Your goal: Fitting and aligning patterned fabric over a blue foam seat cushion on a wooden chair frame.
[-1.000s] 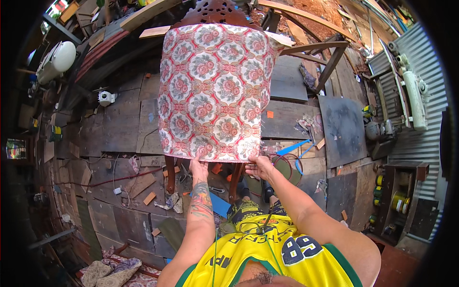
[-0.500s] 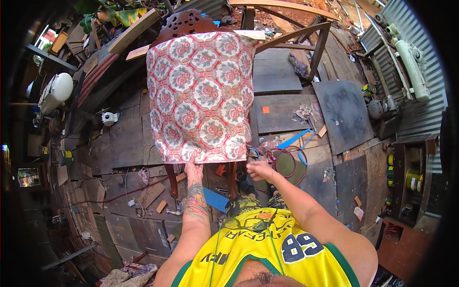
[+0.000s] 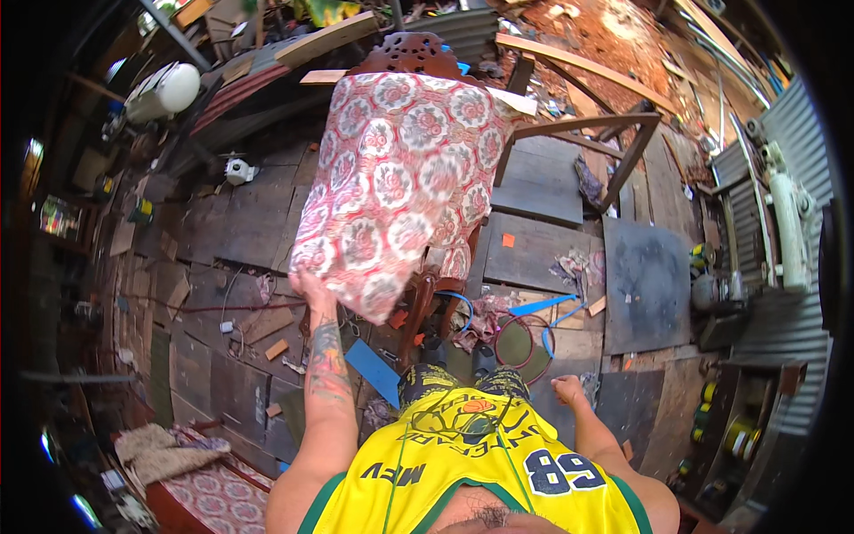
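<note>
A floral cloth (image 3: pixel 391 178) in red, white and grey hangs over a dark wooden chair with a carved, pierced top (image 3: pixel 411 55). My left hand (image 3: pixel 310 289) is closed on its lower left corner, drawing that side outward. The cloth's lower right part is lifted and blurred, and a carved chair leg (image 3: pixel 418 307) shows beneath it. My right hand (image 3: pixel 569 389) is away from the cloth, low on the right over the floor. Its fingers are curled in; whether anything is inside them is hidden.
A wooden frame (image 3: pixel 636 133) stands right of the chair. Near my feet lie a blue strip (image 3: pixel 374 372), a round hoop (image 3: pixel 518 343) and scraps. A similar patterned piece (image 3: pixel 218 498) is at lower left. A shelf with spools (image 3: pixel 740 438) is at right.
My left hand has moved left with the cloth's corner, and the cloth's right side has swung up. My right hand has left the cloth's lower right corner and gone right and back toward me.
</note>
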Demonstrator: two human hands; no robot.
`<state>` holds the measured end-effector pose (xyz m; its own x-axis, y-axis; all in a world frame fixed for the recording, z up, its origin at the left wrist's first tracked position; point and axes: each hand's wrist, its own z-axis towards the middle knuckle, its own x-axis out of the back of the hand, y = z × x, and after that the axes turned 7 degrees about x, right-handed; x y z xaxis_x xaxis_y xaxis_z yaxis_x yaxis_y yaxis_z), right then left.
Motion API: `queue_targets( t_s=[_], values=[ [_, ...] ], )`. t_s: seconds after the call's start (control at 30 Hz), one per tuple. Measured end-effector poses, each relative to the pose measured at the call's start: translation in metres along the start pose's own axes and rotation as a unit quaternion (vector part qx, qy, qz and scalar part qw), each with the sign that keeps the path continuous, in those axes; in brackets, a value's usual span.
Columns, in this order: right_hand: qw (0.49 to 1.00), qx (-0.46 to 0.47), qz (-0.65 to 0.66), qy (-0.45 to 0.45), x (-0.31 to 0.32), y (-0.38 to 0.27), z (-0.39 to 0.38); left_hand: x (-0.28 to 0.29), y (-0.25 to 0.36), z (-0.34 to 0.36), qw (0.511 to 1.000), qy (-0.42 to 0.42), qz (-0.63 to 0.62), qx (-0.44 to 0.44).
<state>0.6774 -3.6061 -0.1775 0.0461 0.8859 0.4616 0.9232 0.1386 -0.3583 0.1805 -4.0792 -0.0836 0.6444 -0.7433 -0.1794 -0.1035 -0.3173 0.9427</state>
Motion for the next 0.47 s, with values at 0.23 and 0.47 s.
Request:
queue_targets(
  t_s=[0.23,0.47],
  values=[
    [0.988,0.152,-0.037,-0.015,0.003,-0.034,0.085,0.071,0.15,-0.178,0.96,-0.126,-0.203,0.147],
    [0.907,0.362,-0.212,-0.037,-0.029,-0.169,0.082,0.254,0.288,-0.266,0.936,-0.027,0.275,-0.22]
  ],
)
